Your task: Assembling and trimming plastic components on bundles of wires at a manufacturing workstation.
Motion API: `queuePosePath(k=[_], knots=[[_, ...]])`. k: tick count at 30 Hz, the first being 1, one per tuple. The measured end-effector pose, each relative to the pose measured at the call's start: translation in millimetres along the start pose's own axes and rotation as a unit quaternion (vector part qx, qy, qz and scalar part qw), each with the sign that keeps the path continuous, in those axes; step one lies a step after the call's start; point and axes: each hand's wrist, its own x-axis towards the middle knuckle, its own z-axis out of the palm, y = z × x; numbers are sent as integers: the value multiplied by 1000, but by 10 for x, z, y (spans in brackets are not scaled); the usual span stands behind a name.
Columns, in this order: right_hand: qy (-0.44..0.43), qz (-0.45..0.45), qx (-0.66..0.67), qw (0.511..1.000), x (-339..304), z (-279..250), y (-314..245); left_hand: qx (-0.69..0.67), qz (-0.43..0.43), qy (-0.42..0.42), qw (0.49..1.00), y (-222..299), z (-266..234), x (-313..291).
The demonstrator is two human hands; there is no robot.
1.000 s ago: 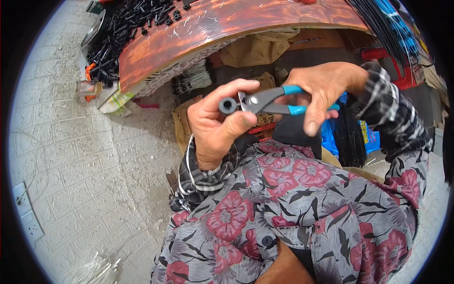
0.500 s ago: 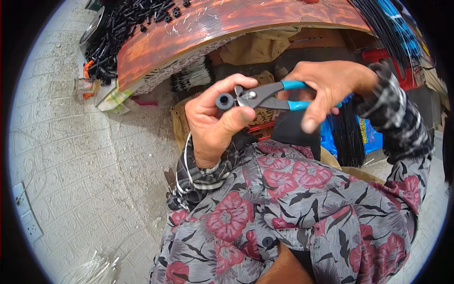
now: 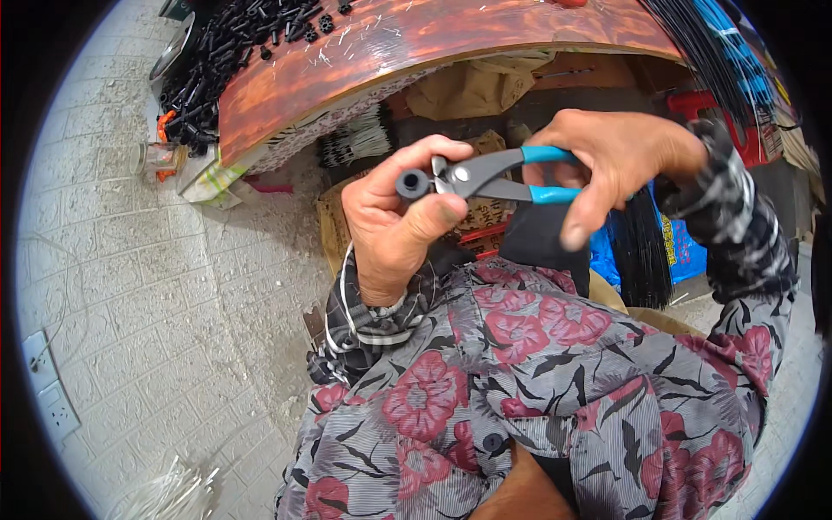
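My left hand pinches a small black tubular part between thumb and fingers, its round hollow end turned up toward me. Set against that part are the jaws of a pair of cutting pliers, grey steel with blue grips. My right hand is wrapped round the handles, which stand spread apart. Whatever sits between the jaws is too small to make out. Both hands are raised above my lap, in front of the table edge.
A reddish-brown table curves across the far side, with a heap of black plastic parts at its left. Bundles of black and blue strands lie at the far right. White clippings litter the floor near a wall socket.
The plier handles are spread slightly wider, and my right hand has shifted a little. My left hand keeps its hold on the black part almost unmoved.
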Motion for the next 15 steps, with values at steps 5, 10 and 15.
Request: queuePosePath(k=[5,10,15], knots=[[169,-75,-213,959,80,113,201,13,59,2,998,-70,66,28],[97,-82,-73,989,133,122,171,-24,3,69,997,-158,-15,71],[237,-152,-176,943,167,257,335,-16,-14,146,989,-126,96,179]])
